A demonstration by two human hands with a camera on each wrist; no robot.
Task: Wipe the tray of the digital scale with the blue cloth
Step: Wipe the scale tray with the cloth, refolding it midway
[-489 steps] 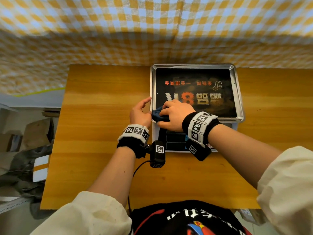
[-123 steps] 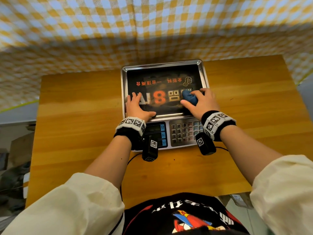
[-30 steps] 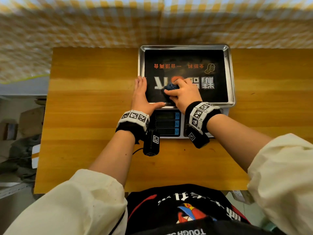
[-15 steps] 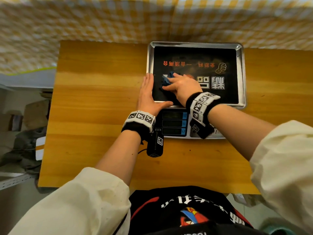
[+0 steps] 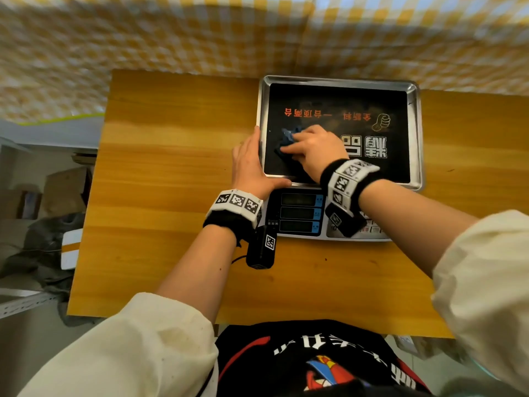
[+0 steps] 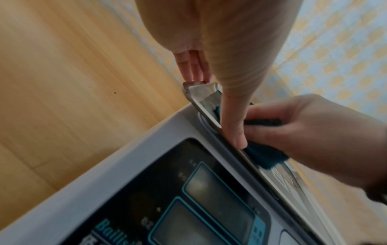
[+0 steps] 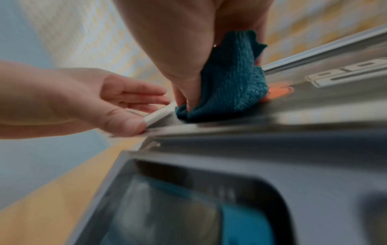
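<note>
The digital scale's steel tray (image 5: 415, 133), lined with a black printed sticker, sits on the wooden table. My right hand (image 5: 312, 150) grips the bunched blue cloth (image 5: 287, 138) and presses it on the tray's left part, near the front-left corner. In the right wrist view the cloth (image 7: 230, 82) lies flat against the tray surface (image 7: 314, 106). My left hand (image 5: 249, 164) braces that corner with straight fingers along the left rim and the thumb (image 6: 232, 116) on the front rim (image 6: 201, 89). The cloth (image 6: 263, 155) shows just behind the thumb.
The scale's display panel (image 5: 299, 213) and keypad lie in front of the tray, partly under my right wrist. Bare wooden tabletop (image 5: 171, 167) spreads to the left and front. A yellow checked cloth (image 5: 171, 32) hangs behind. Boxes and clutter (image 5: 57, 190) lie beyond the table's left edge.
Over the last second my right hand slid the cloth leftward and slightly away from the front rim. The left hand has stayed on the tray's front-left corner.
</note>
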